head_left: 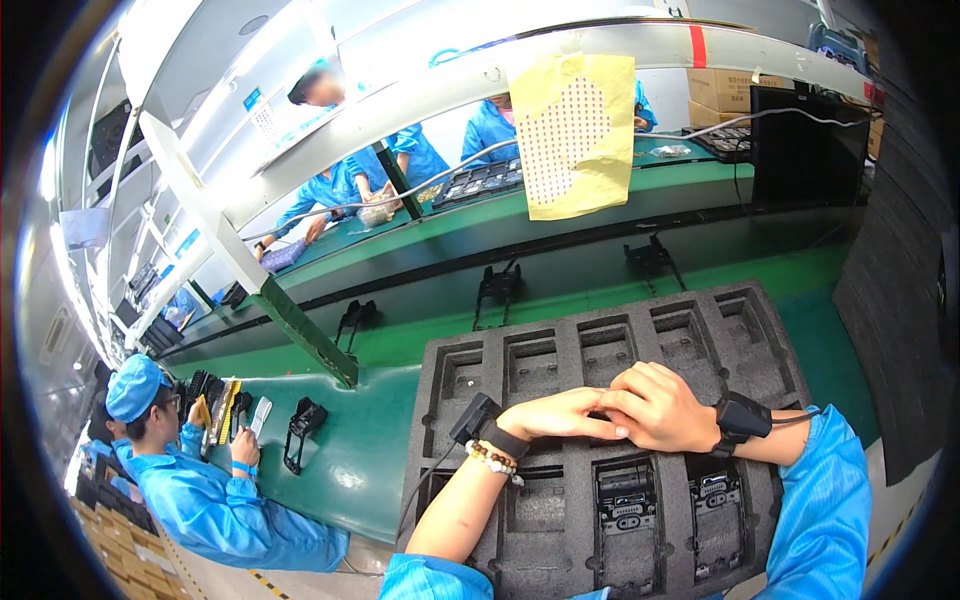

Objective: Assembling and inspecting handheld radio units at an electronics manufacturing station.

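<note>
My left hand (pixel 568 413) and my right hand (pixel 662 408) meet above a dark grey foam tray (pixel 585 462). The left fingers stretch out flat to the right. Curled right-hand fingers rest over the left fingertips, and no object shows between them. Each wrist wears a black strapped device, and the left also has a beaded bracelet. Below my hands, two black plastic housings lie in front compartments: one housing (pixel 628 515) near the middle, another housing (pixel 718 515) to its right. The far-row compartments hold no housings.
More black frames lie beyond the tray, including a frame (pixel 498 290) on the green line. Left, a co-worker (pixel 195 490) in blue handles parts beside another black frame (pixel 303 430). A yellow sheet (pixel 573 140) hangs from the rail ahead; a dark monitor (pixel 810 148) stands at right.
</note>
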`<action>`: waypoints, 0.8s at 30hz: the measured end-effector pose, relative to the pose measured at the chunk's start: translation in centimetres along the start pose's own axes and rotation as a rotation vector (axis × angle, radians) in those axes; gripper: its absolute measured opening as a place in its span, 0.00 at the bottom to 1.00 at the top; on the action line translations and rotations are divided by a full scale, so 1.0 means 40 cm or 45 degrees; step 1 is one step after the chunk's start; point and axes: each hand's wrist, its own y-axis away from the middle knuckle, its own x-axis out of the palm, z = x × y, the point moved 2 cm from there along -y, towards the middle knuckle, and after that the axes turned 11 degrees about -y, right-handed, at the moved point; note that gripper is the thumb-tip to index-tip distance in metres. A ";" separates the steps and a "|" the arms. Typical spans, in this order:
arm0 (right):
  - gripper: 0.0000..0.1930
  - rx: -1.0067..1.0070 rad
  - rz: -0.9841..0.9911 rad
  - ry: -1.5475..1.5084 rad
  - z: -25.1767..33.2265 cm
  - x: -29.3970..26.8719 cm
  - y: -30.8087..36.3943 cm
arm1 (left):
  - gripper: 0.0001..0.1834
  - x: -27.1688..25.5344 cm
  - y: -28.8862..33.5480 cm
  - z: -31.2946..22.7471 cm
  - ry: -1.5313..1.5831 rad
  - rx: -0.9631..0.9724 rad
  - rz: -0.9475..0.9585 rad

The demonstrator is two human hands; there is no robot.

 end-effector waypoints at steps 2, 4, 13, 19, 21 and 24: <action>0.14 0.022 0.008 -0.007 -0.008 -0.002 -0.001 | 0.22 -0.003 -0.004 0.006 0.007 0.000 -0.013; 0.14 0.074 -0.003 -0.054 -0.013 -0.002 -0.007 | 0.22 -0.010 -0.005 0.003 0.062 -0.003 -0.004; 0.12 0.257 -0.110 -0.043 -0.078 -0.003 -0.022 | 0.20 -0.008 -0.018 0.022 0.564 0.016 -0.374; 0.22 0.397 0.265 0.291 0.015 -0.088 0.059 | 0.30 0.091 0.093 -0.052 -0.664 -0.031 -0.633; 0.26 0.462 0.342 0.361 0.076 -0.141 0.109 | 0.33 0.151 0.179 -0.102 -0.962 0.045 -0.700; 0.30 0.612 0.481 0.437 0.141 -0.217 0.204 | 0.37 0.235 0.291 -0.124 -1.149 -0.145 -0.586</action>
